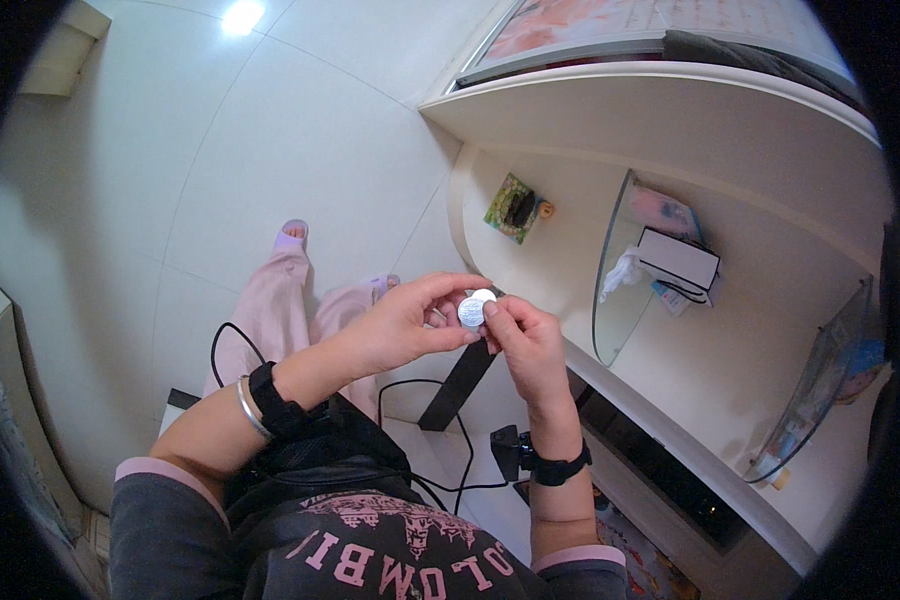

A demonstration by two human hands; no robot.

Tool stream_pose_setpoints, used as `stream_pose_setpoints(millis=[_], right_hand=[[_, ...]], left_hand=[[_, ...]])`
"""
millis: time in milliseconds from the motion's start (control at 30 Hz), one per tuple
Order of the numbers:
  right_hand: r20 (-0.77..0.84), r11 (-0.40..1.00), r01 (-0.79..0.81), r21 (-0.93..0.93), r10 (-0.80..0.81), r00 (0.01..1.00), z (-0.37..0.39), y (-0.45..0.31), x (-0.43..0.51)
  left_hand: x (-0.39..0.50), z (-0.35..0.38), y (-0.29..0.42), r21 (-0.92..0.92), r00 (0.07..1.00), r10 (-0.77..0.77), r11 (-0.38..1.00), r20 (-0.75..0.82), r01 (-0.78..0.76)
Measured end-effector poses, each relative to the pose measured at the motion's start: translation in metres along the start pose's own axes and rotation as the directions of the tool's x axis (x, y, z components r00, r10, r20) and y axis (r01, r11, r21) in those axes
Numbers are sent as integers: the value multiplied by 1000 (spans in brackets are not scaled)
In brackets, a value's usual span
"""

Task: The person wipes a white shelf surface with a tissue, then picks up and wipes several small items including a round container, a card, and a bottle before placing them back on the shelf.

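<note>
Two small round silvery discs, perhaps coins, overlap between my hands. The nearer disc (471,312) shows raised markings; the farther one (484,295) is bright with glare. My right hand (521,330) pinches the discs at their right edge between thumb and fingers. On the other side, my left hand (431,315) curves around them with its thumb and index finger spread apart. Whether its curled fingers touch or hold a disc cannot be told. Both wrists wear black straps, and a small black device (506,452) sits at the right one.
A cream cabinet (525,300) at the right holds a patterned tissue box (513,208), curved glass shelves (613,277) and a white gift bag (679,262). Black cables (471,442) loop below my forearms. Pale floor tiles (217,172) lie at the left.
</note>
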State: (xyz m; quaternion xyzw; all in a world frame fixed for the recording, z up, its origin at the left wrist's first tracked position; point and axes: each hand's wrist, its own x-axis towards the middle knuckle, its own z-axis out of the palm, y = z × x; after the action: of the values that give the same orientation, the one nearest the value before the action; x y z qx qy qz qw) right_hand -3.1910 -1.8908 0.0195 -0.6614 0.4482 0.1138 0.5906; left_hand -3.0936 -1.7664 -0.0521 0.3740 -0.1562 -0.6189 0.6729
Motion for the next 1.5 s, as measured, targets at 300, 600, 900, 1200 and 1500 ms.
stream_pose_setpoints(millis=[300,600,900,1200,1500], right_hand=[[-3,998,-19,-53,19,1000,0,0,-2],[49,998,-54,43,52,997,2,1,2],[171,993,-101,55,91,981,-1,4,8],[69,950,148,-274,-134,989,8,34,13],[-160,971,122,-205,-157,975,-12,69,6]], left_hand=[[0,3,-3,40,999,22,999,-49,-20],[0,-1,-8,-1,998,-14,1000,-59,14],[0,-7,-8,279,986,144,953,-82,-116],[0,-1,-2,765,976,218,631,-14,-130],[39,34,-27,862,956,276,455,103,-224]])
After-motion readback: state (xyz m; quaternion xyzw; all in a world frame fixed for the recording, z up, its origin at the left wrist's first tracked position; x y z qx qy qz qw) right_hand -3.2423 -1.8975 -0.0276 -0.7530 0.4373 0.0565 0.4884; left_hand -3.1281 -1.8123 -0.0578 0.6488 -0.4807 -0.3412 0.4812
